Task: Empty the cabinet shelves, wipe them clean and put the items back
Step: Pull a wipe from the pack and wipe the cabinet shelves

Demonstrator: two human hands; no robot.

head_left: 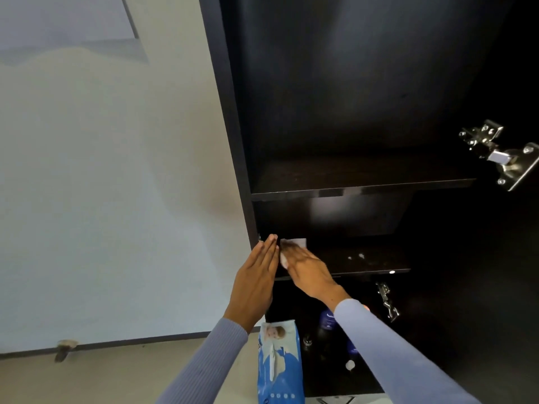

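Wipe [293, 246]: thin, soft, damp, light; pressed flat on the shelf [364, 259] under the right hand [303, 265], fingers straight; left hand [258, 275] open alongside; best pinched at an edge.

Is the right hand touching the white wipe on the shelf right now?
Touching. The head view shows the right hand laid flat on the white wipe, fingers covering most of it on the lower shelf; only its edges show.
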